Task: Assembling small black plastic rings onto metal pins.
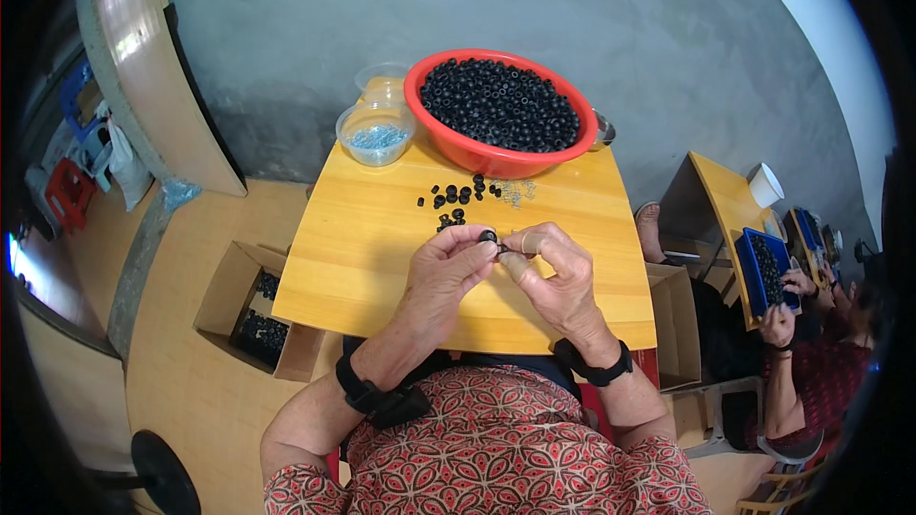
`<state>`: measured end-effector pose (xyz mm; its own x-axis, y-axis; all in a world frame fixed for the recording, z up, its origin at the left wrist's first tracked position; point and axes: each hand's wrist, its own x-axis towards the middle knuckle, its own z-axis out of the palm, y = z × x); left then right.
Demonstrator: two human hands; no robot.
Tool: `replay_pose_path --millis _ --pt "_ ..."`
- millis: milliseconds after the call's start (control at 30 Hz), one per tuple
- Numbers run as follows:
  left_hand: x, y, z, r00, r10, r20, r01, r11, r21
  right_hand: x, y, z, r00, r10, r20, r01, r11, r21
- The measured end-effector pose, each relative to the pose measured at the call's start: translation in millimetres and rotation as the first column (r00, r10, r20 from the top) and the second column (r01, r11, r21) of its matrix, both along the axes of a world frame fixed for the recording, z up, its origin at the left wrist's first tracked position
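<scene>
Over the table's near half, my two hands meet at the fingertips. My left hand (pixel 441 272) pinches a small round black plastic part (pixel 488 236) between thumb and fingers. My right hand (pixel 555 277), with tan wraps on its fingers, is closed close against that part; a thin dark bit shows at its fingertips, too small to name. Just beyond my hands lie several loose black parts (pixel 452 195), some wider and some narrow, with a scatter of small silvery metal pieces (pixel 515 192) at their right.
A red basin (pixel 417 107) heaped with black parts stands at the table's far side. Left of it is a clear tub (pixel 349 145) of small bluish metal pieces. Open cardboard boxes (pixel 221 310) flank the table. At right, another person (pixel 811 391) works over a blue tray (pixel 747 277).
</scene>
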<state>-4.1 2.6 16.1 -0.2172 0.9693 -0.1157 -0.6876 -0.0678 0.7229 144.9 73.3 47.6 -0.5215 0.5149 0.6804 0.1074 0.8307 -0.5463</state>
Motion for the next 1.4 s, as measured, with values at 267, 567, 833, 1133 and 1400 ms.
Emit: replay_pose_path --millis 267,567,833,1133,1400 --pt "1.8 -5.6 4.2 0.999 -0.036 -0.039 0.037 0.998 0.042 12.1 4.7 15.5 0.998 0.008 0.056 -0.005 0.999 -0.054" --pt "3.6 -6.2 -4.4 0.986 -0.048 -0.16 0.065 0.992 0.105 14.5 -0.1 20.6 0.994 -0.021 0.107 0.015 0.998 0.063" --pt "6.4 -5.8 -4.3 0.973 -0.032 -0.23 0.066 0.987 0.143 14.6 -0.7 18.3 0.988 -0.033 0.152 -0.003 0.974 0.227" --pt "5.3 -4.1 -7.5 0.959 -0.035 -0.281 0.076 0.988 0.136 17.9 2.8 31.3 0.955 -0.005 0.297 -0.108 0.925 0.365" --pt "2.6 -5.5 -6.8 0.982 -0.134 -0.136 0.143 0.987 0.066 24.7 8.0 32.8 0.962 0.02 0.271 -0.097 0.958 0.271"
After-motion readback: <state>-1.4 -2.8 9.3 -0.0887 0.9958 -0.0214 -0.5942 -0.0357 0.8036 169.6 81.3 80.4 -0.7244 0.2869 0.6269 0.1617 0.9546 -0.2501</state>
